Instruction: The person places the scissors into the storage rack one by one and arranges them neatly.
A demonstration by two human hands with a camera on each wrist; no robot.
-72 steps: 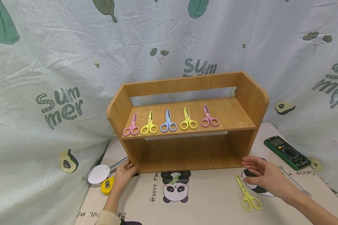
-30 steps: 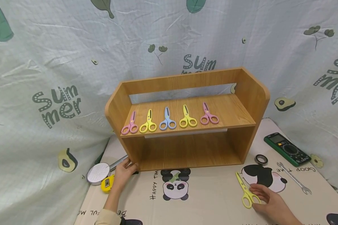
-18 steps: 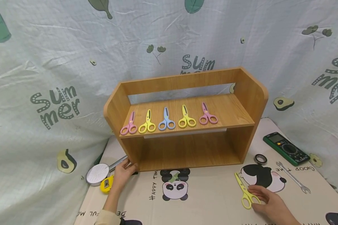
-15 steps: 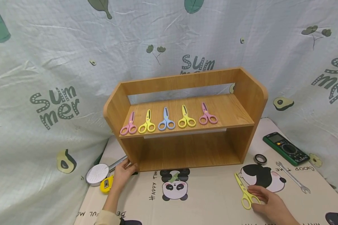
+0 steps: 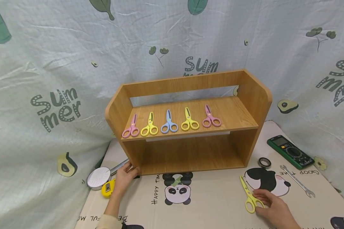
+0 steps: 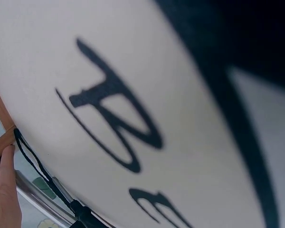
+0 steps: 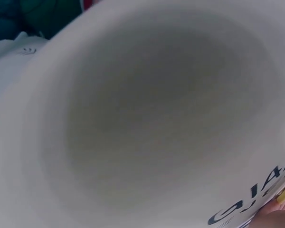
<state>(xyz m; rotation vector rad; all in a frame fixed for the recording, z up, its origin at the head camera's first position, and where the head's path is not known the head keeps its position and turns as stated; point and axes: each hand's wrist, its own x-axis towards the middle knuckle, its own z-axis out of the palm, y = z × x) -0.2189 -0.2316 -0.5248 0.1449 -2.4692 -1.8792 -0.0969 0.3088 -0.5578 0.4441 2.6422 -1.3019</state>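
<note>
A two-tier wooden shelf (image 5: 189, 156) stands on the table. On its upper board lies a row of scissors: pink (image 5: 133, 127), yellow (image 5: 150, 125), blue (image 5: 168, 122), a second yellow pair (image 5: 188, 120) and a second pink pair (image 5: 209, 117). My left hand (image 5: 123, 179) rests against the shelf's lower left corner; in the left wrist view its fingers (image 6: 7, 173) lie straight at the wood. At front right my right hand (image 5: 275, 206) pinches a handle loop of another yellow pair of scissors (image 5: 248, 191), which lies on the table, blades pointing toward the shelf.
Left of the shelf are a yellow tape measure (image 5: 107, 188), a round white-faced object (image 5: 99, 178) and a metal rod (image 5: 119, 166). To its right lie a ring bearing (image 5: 259, 163), a wrench (image 5: 298, 182) and a green multimeter (image 5: 283, 152). A printed cloth (image 5: 74, 63) hangs behind.
My right hand has left the shelf's lower right corner and come down to the yellow scissors on the table, uncovering the bearing. Over the last second both hands hold almost still.
</note>
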